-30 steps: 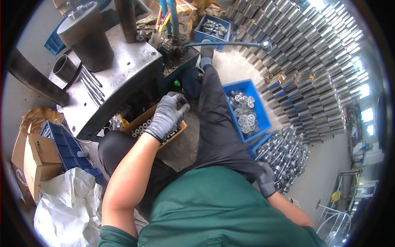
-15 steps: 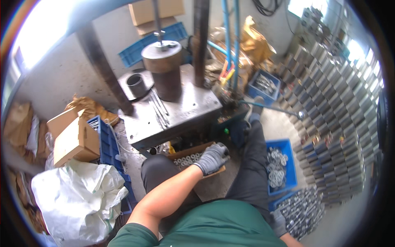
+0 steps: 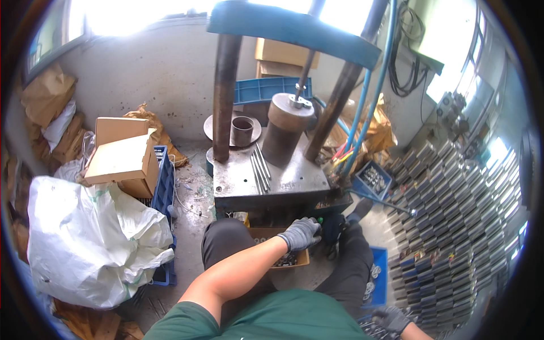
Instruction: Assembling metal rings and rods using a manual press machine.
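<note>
My left hand (image 3: 300,234), in a grey glove, is in front of the press's lower part, above an open cardboard box (image 3: 306,260) of small metal parts. Its fingers are curled beside a small green piece (image 3: 320,220); whatever they grip is hidden. Low on the right, my right hand (image 3: 392,319), gloved too, is bent over a heap of small metal parts (image 3: 371,328). Its fingertips are among them, and I cannot make out a held piece. On the press plate (image 3: 232,184) stand a thick steel cylinder (image 3: 289,130) with an upright rod and several loose thin rods (image 3: 260,170).
A short steel ring (image 3: 242,130) sits on a round disc behind a press column (image 3: 225,96). Blue bins (image 3: 378,292) with metal rings stand by my right leg. Stacked metal tubes (image 3: 459,226) fill the right side. A white sack (image 3: 96,243) and cardboard carton (image 3: 122,156) lie left.
The view has tilted up and turned, so the press sits further right and its blue top beam shows. My left hand has shifted toward the green piece. My right hand shows more fully over the heap.
</note>
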`<state>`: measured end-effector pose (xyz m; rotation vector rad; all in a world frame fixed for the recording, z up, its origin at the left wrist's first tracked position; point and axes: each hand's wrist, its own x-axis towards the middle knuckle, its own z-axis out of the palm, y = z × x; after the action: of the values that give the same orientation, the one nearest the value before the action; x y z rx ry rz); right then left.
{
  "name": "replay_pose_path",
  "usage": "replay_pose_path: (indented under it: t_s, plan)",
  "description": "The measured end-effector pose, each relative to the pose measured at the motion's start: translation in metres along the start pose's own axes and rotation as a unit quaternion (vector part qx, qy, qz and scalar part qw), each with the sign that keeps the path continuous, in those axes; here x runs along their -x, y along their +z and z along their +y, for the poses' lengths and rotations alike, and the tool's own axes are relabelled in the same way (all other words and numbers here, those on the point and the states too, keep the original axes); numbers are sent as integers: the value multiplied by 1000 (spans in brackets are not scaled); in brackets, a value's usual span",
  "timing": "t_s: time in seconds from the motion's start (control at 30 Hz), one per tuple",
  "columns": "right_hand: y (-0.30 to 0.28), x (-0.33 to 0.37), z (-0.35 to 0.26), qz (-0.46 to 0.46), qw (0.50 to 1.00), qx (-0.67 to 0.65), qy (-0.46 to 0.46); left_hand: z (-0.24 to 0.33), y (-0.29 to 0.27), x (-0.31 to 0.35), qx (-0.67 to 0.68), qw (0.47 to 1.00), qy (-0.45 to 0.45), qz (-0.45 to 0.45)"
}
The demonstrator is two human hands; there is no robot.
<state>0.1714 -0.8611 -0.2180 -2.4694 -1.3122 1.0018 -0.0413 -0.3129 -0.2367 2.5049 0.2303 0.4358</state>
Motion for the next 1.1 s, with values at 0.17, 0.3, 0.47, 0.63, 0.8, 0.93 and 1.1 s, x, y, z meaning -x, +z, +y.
replay_pose_path:
  t_s: [0.17, 0.3, 0.47, 0.63, 0.8, 0.93, 1.1]
  plan:
    - [-160, -58, -219, 358, 907, 71, -207, -13, -31, 22, -13, 999, -31, 42]
    - [-214, -143, -232, 564, 733, 210, -319, -16, -34, 26, 33, 997, -37, 66]
    - [-199, -236, -161, 569, 761, 80, -301, -9, -34, 23, 63, 995, -52, 62]
    - [-171, -270, -172, 573, 722, -204, -329, -1, -57, 44, 103, 985, -113, 80]
    - [-226, -322, -195, 642, 651, -229, -334, 9, -54, 51, 139, 980, -98, 104]
    - [-307, -393, -248, 646, 640, -269, -317, -29, -36, 61, 78, 977, -173, 93]
    - [-298, -397, -285, 672, 628, -297, -257, -36, -46, 49, 126, 958, -213, 149]
